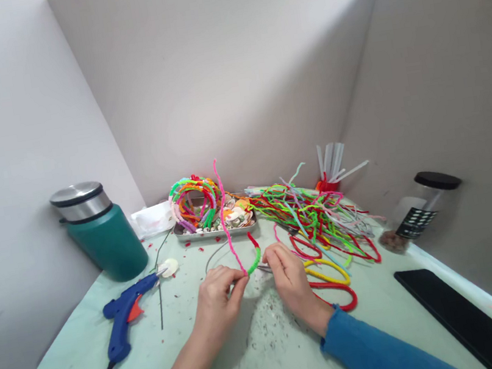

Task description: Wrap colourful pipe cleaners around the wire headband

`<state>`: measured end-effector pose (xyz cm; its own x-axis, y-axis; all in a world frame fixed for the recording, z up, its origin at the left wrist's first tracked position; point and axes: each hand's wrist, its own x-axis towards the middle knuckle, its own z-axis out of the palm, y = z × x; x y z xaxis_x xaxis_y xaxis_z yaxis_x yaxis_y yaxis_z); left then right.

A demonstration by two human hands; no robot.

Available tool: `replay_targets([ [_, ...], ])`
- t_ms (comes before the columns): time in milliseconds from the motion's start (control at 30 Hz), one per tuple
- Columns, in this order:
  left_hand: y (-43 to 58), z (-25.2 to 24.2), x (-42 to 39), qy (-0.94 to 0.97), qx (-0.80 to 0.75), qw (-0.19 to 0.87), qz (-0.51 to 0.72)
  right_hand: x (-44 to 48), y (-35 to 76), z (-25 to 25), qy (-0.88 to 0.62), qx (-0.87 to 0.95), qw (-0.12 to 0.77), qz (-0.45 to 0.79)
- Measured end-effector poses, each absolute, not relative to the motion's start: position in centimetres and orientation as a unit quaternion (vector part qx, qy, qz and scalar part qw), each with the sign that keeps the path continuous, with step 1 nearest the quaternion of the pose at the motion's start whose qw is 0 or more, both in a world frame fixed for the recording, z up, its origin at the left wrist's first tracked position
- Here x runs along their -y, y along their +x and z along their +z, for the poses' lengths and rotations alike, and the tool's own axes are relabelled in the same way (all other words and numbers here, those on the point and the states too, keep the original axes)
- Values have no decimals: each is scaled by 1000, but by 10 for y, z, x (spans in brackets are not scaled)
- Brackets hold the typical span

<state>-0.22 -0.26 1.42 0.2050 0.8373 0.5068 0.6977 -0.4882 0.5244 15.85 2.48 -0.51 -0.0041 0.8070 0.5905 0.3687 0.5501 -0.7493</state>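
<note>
My left hand (217,300) pinches the lower end of a long pink pipe cleaner (224,218) that stands up in front of the tray. My right hand (290,279) is closed on a thin grey hoop (214,257), partly wrapped in green and red pipe cleaner (253,256). Both hands meet at the middle of the table, a little above its pale green cover (262,355).
A blue glue gun (124,316) with black cord lies left, beside a teal flask (100,231). A metal tray (216,231) of wrapped hoops and shells sits behind. Loose pipe cleaners (315,211), red and yellow scissors (328,274), a jar (420,208) and a black slab (460,319) lie right.
</note>
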Motion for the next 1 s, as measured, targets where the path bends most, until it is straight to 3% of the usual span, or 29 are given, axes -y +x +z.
replay_targets([
  [267, 0, 25, 7, 757, -458, 204, 419, -29, 155, -13, -310, 622, 484, 532],
  [367, 1, 26, 8, 763, -441, 235, 410, -25, 154, -7, -276, 605, 468, 581],
  [500, 3, 24, 10, 770, -430, 247, 402, -21, 153, -4, -287, 634, 455, 556],
  [1000, 1, 18, 9, 725, -490, 130, 466, -17, 154, 0, -330, 763, 484, 274],
])
